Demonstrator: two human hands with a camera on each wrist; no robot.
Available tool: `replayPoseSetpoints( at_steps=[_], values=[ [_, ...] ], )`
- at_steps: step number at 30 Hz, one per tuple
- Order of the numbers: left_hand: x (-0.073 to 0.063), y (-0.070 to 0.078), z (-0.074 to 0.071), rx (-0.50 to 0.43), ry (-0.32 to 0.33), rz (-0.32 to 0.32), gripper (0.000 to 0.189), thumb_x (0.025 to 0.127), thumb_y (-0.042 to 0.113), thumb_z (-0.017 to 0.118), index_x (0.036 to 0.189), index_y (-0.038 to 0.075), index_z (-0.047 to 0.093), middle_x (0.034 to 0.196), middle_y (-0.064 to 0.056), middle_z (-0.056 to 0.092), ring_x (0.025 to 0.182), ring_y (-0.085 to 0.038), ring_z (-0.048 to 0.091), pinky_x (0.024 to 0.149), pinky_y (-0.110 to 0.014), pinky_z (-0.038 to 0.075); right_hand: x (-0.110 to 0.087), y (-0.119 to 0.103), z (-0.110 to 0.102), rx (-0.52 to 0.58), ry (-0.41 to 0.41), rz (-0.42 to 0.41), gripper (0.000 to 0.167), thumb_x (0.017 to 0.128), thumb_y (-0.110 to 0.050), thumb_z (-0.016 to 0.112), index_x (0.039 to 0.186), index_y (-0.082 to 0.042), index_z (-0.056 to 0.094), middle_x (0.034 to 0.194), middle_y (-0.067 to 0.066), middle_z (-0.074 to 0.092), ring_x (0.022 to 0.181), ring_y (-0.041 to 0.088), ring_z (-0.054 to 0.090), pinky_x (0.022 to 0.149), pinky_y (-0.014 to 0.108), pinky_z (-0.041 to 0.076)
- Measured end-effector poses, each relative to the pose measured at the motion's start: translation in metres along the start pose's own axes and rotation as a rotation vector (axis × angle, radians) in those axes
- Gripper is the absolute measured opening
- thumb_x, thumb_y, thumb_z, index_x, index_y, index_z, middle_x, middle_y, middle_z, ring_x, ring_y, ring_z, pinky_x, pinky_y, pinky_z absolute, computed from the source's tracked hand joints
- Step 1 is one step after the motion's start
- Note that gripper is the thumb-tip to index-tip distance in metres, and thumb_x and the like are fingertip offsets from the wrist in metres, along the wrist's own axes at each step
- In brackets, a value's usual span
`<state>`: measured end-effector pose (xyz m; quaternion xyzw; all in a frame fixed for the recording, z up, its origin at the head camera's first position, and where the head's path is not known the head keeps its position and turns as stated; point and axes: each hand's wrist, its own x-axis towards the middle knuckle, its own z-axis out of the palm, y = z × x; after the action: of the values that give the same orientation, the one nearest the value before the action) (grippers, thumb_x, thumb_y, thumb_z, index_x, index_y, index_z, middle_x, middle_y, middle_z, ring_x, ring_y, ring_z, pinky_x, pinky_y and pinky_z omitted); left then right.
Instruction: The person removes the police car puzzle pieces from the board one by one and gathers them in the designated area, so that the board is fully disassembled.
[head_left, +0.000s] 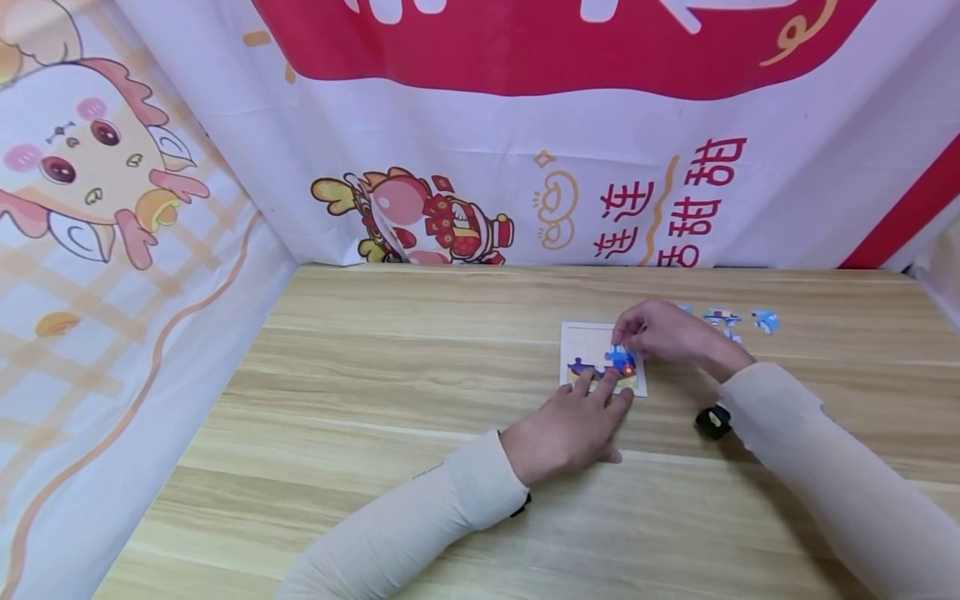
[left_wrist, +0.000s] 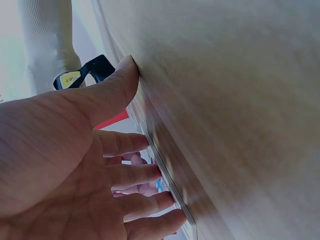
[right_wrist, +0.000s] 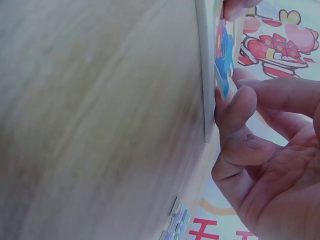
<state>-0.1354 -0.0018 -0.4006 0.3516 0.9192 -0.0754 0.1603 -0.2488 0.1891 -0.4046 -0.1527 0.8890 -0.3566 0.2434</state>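
A white-framed jigsaw puzzle board (head_left: 564,358) lies on the wooden table, partly filled with pieces along its lower part. My left hand (head_left: 573,425) rests its spread fingertips on the board's near edge; in the left wrist view the fingers (left_wrist: 135,173) are nearly straight and the thumb touches the table. At the board's right side, my right hand (head_left: 663,333) pinches a blue puzzle piece (head_left: 619,357) between thumb and fingers. The right wrist view shows that blue piece (right_wrist: 225,65) slightly tilted above the board, its edge at the fingertips. Fingers hide part of the picture.
Several loose puzzle pieces (head_left: 722,317) lie on the table right of the board, partly behind the right hand, with one piece (head_left: 766,322) farther right. A black wrist device (head_left: 712,422) sits under the right sleeve. Printed cloth (head_left: 465,150) hangs behind the table (head_left: 360,367).
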Motion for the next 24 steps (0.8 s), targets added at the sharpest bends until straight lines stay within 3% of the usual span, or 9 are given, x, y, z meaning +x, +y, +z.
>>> replayPoseSetpoints(
  at_steps=[7, 19, 24],
  values=[
    [0.0001, -0.0003, -0.0001, 0.001, -0.004, 0.002, 0.081, 0.101, 0.058, 0.060, 0.166, 0.020, 0.030, 0.175, -0.007, 0.022, 0.159, -0.034, 0.028, 0.119, -0.043, 0.044, 0.0004, 0.0027, -0.0012, 0.035, -0.008, 0.007, 0.019, 0.099, 0.003, 0.058, 0.108, -0.002, 0.074, 0.099, 0.010, 0.066, 0.083, 0.019, 0.056, 0.071, 0.028, 0.050],
    [-0.0004, -0.0001, -0.0008, -0.004, -0.001, 0.004, 0.081, 0.100, 0.058, 0.060, 0.166, 0.021, 0.030, 0.175, -0.006, 0.023, 0.159, -0.034, 0.029, 0.119, -0.044, 0.045, -0.0005, 0.0067, -0.0027, 0.043, -0.020, -0.028, 0.020, 0.098, 0.002, 0.059, 0.110, -0.004, 0.074, 0.079, 0.003, 0.060, 0.078, 0.021, 0.055, 0.071, 0.028, 0.046],
    [-0.0011, -0.0007, -0.0007, -0.008, 0.003, 0.001, 0.081, 0.100, 0.057, 0.061, 0.166, 0.021, 0.031, 0.175, -0.006, 0.023, 0.159, -0.034, 0.029, 0.119, -0.044, 0.045, -0.0025, 0.0067, -0.0031, 0.044, -0.020, -0.046, 0.018, 0.100, -0.001, 0.060, 0.111, -0.004, 0.074, 0.080, 0.004, 0.061, 0.077, 0.021, 0.055, 0.070, 0.028, 0.046]
  ],
)
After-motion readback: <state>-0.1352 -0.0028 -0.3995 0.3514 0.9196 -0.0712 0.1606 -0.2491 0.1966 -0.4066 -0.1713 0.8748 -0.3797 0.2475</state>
